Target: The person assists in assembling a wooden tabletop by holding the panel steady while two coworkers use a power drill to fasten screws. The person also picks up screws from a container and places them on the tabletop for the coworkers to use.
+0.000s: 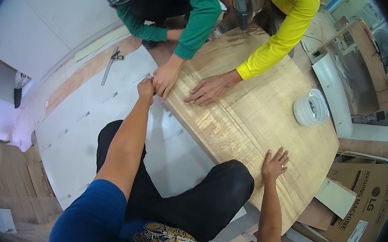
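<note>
A wooden board [256,108], tan and streaked with grain, lies in front of me, its left edge over a white sheet [78,142] with small printed marks. My right hand [275,165] rests flat on the board, fingers spread and a ring on one. At the board's far left corner my left hand [146,90] is closed; whatever is in its fingers is too hidden to name. Right beside it is the hand [166,76] of a co-worker in a green sleeve. Another co-worker, in a yellow sleeve, lays a hand [212,89] on the board.
The yellow-sleeved person's other hand holds a power drill [240,8] at the board's far edge. A translucent plastic tub [310,107] stands on the board's right side. A combination square [108,68] lies at far left. To the right are a cardboard box [381,188] and wooden offcuts.
</note>
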`<state>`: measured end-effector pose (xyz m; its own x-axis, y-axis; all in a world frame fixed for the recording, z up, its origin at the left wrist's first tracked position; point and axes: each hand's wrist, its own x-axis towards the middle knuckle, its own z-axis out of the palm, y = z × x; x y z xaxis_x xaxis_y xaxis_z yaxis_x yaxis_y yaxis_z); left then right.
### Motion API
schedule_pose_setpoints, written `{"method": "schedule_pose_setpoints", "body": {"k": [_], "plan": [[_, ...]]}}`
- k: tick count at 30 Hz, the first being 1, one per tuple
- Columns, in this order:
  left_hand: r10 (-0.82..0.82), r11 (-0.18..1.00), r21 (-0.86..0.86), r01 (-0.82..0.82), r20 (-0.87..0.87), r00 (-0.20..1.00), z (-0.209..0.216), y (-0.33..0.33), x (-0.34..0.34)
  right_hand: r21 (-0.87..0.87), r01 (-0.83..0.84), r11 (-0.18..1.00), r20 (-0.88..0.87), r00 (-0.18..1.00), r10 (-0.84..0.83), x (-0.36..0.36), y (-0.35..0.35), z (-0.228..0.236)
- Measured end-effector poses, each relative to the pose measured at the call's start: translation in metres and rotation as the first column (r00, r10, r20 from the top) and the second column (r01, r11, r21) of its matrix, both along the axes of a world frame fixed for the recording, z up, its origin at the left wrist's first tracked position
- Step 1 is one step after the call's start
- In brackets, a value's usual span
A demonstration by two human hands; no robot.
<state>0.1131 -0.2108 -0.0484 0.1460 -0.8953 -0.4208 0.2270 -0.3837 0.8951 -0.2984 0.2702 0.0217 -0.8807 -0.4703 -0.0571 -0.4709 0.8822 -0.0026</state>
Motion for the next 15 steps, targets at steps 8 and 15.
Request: {"method": "schedule_pose_setpoints", "body": {"k": [8,15], "plan": [[-0.005,1.000,-0.005,0.005,-0.098,0.995,0.001,0.009,-0.004,-0.044,0.007,0.999,0.005,1.000,-0.006,0.004,0.004,0.006],[-0.013,0.997,-0.075,0.014,0.012,1.000,-0.019,-0.001,0.001,-0.011,0.010,1.000,0.016,1.000,-0.010,0.006,0.001,0.004]]}}
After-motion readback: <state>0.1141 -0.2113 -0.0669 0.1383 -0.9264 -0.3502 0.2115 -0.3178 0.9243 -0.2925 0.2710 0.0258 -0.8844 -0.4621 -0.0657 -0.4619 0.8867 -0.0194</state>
